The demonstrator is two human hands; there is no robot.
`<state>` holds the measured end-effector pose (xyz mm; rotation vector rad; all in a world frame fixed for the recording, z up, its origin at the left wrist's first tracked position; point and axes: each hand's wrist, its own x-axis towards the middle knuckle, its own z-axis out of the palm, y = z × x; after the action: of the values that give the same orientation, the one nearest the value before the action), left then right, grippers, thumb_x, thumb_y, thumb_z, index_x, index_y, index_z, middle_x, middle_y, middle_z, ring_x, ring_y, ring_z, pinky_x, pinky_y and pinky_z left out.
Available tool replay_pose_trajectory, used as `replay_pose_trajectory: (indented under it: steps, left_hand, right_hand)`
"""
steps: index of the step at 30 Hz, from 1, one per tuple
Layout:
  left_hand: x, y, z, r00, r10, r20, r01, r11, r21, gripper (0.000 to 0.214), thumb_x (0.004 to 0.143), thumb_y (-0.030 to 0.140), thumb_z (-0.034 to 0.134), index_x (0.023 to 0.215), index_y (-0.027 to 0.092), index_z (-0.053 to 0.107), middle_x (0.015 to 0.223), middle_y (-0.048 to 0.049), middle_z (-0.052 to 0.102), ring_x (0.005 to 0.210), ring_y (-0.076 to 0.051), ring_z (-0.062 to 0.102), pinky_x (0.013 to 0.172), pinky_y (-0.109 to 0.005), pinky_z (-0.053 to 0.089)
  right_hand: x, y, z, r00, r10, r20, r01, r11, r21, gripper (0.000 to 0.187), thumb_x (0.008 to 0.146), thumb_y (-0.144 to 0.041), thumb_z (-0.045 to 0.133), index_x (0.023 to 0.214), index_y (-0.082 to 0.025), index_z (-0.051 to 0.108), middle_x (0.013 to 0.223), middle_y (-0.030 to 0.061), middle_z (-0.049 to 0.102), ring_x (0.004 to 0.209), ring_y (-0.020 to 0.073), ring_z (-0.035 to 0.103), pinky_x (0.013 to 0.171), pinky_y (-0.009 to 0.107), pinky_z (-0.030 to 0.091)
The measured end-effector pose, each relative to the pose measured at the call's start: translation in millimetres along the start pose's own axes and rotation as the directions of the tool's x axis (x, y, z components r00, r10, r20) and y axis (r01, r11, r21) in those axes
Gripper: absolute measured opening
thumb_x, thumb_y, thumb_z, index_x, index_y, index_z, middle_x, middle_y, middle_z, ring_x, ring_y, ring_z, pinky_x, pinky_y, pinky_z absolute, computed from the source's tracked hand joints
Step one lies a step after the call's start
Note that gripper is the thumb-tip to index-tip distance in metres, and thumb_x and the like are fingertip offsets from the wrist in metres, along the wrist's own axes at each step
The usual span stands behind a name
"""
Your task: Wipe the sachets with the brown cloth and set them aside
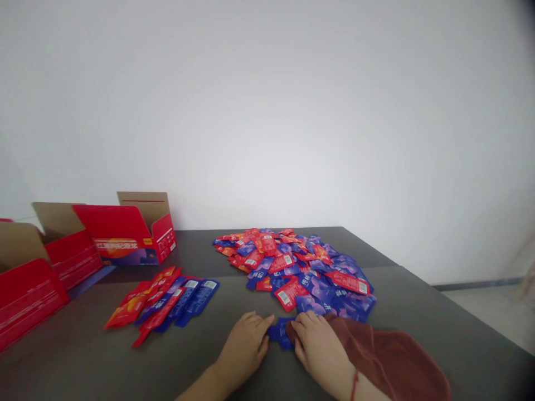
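A big heap of red and blue sachets (298, 264) covers the middle of the dark table (418, 312). At its near edge both hands meet on one blue sachet (279, 331). My left hand (244, 345) pinches its left end with curled fingers. My right hand (318, 344) grips its right end, fingers bent over it; a thin red cord circles that wrist. A smaller fanned row of red and blue sachets (165, 303) lies to the left of my hands.
Three open red cardboard boxes stand at the left: one at the back (131, 234), one beside it (69, 250), one nearest (25, 289). A dark red cloth (388, 356) lies by my right forearm. A white wall rises behind the table; floor shows at right.
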<state>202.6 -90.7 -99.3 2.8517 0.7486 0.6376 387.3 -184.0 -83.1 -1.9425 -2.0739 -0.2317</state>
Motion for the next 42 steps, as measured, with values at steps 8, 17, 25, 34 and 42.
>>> replay_pose_trajectory:
  steps: [8,17,25,34,42]
  left_hand:
    - [1,4,6.8,0.996,0.064,0.068,-0.077,0.974,0.214,0.049,0.088,0.006,0.039,0.136,0.012,0.042,0.117,-0.0121,0.066,0.108,-0.020,0.061,0.106,-0.042,0.036]
    - [-1,13,6.3,0.989,0.106,0.105,-0.131,0.954,0.269,0.031,0.092,0.012,0.044,0.118,0.015,0.061,0.121,-0.0107,0.065,0.117,-0.023,0.056,0.110,-0.046,0.029]
    - [5,13,9.0,0.997,0.065,0.051,-0.076,0.970,0.232,0.022,0.093,0.020,0.051,0.109,0.018,0.066,0.111,-0.0081,0.069,0.111,-0.022,0.059,0.109,-0.045,0.030]
    - [0,17,-0.5,0.993,0.043,0.109,-0.068,0.969,0.237,0.027,0.093,0.017,0.048,0.116,0.018,0.061,0.120,-0.0088,0.065,0.116,-0.024,0.055,0.107,-0.047,0.031]
    - [5,22,-3.1,0.989,-0.012,0.144,-0.016,0.982,0.190,0.024,0.092,0.023,0.055,0.114,0.018,0.062,0.117,-0.0081,0.066,0.109,-0.023,0.060,0.107,-0.045,0.034]
  right_hand:
    - [13,-29,4,0.980,-0.172,0.100,0.177,0.984,-0.038,0.031,0.084,-0.021,0.055,0.114,-0.018,0.062,0.103,0.0076,0.062,0.097,0.0240,0.053,0.084,0.039,0.040]
    - [-24,30,-2,0.996,0.086,-0.028,-0.089,0.985,-0.147,0.028,0.084,-0.008,0.049,0.101,-0.018,0.068,0.100,0.0086,0.064,0.092,0.0245,0.057,0.081,0.038,0.041]
    - [22,-15,-6,0.994,0.027,0.108,-0.015,0.993,-0.117,0.019,0.083,-0.013,0.053,0.091,-0.015,0.069,0.098,0.0108,0.065,0.096,0.0260,0.056,0.078,0.037,0.043]
    - [-4,16,2,0.995,0.097,-0.018,-0.099,0.987,-0.130,0.021,0.085,-0.012,0.050,0.092,-0.019,0.068,0.095,0.0085,0.065,0.093,0.0245,0.055,0.080,0.037,0.039]
    - [-13,23,12,0.998,0.048,-0.034,-0.056,0.957,-0.283,0.025,0.080,-0.009,0.052,0.099,-0.015,0.068,0.095,0.0110,0.065,0.090,0.0266,0.055,0.077,0.039,0.040]
